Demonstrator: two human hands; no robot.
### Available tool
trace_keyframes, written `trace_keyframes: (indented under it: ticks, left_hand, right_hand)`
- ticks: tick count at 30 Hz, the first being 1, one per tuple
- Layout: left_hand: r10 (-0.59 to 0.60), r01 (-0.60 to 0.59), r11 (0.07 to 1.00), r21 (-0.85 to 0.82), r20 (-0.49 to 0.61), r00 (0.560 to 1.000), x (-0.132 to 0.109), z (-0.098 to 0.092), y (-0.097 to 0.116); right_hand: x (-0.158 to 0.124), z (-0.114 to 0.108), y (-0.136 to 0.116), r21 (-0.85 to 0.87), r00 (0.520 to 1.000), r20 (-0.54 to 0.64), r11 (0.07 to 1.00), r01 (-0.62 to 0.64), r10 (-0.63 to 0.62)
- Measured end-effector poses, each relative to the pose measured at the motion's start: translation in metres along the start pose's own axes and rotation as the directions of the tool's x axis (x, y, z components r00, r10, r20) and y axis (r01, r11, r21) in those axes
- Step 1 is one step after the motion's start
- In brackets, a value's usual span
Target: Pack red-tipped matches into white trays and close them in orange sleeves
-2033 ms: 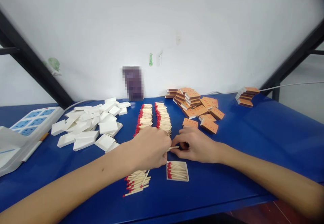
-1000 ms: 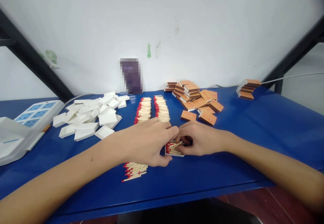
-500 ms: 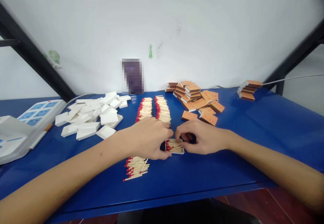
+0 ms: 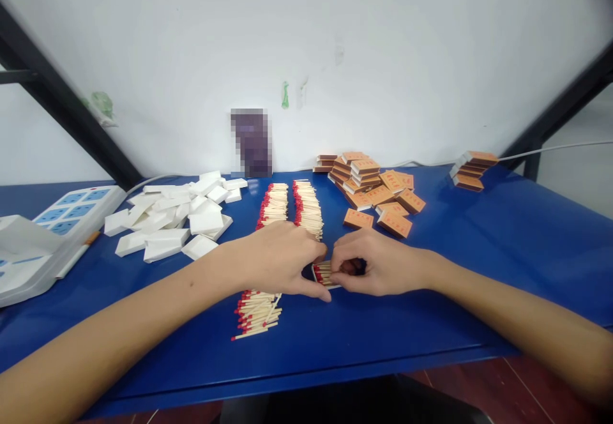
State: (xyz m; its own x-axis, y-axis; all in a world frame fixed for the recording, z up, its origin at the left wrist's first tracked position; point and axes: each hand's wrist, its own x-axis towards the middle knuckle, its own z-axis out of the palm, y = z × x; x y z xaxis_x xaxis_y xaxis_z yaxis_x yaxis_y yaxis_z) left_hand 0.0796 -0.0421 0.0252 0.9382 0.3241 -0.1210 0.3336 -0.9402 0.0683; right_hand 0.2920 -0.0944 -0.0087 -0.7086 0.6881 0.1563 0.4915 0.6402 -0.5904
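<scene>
A small white matchbox tray (image 4: pixel 335 286) holding red-tipped matches (image 4: pixel 324 273) lies on the blue table between my hands. My left hand (image 4: pixel 287 259) curves around its left side, thumb at the front edge and fingers at the back. Thumb and forefinger of my right hand (image 4: pixel 368 261) pinch together over the matches, covering the right part of the tray. Loose matches (image 4: pixel 258 312) lie below my left wrist. Behind my hands run two rows of matches, a left row (image 4: pixel 275 204) and a right row (image 4: pixel 308 210), partly covered by my left hand.
White empty trays (image 4: pixel 167 216) are heaped at left. Orange matchboxes (image 4: pixel 378 188) pile up behind my right hand, and a small stack (image 4: pixel 472 168) stands farther right. A white power strip (image 4: pixel 71 219) sits far left. A blurred purple object (image 4: pixel 252 143) leans against the wall.
My right fingertips have moved slightly left and over the matches, hiding more of the tray. My left thumb has stretched a little farther right along the tray's front.
</scene>
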Motion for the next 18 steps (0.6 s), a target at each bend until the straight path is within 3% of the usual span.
trace_keyframes:
  ticks: [7,10,13,18]
  left_hand:
    - [0.031,-0.031,0.991,-0.13,-0.002,1.0,-0.0023,-0.0022,-0.0094]
    - [0.048,-0.046,0.985,-0.168,0.007,0.999,-0.0026,-0.0008,-0.0102]
    - [0.046,-0.042,0.984,-0.174,0.02,0.999,-0.0027,0.0005,-0.0099]
    - [0.051,-0.049,0.985,-0.164,0.01,0.999,-0.0014,0.005,-0.0106]
  right_hand:
    - [-0.0021,-0.0007,0.0041,-0.06,0.998,-0.057,0.998,0.002,-0.005]
    - [-0.0021,-0.0027,0.0047,-0.086,1.0,-0.021,0.996,0.012,-0.013]
    - [-0.0009,-0.0029,0.005,-0.077,1.0,0.017,0.997,0.009,-0.008]
    - [-0.0005,0.0004,0.0074,-0.05,1.0,-0.02,0.999,0.0,-0.001]
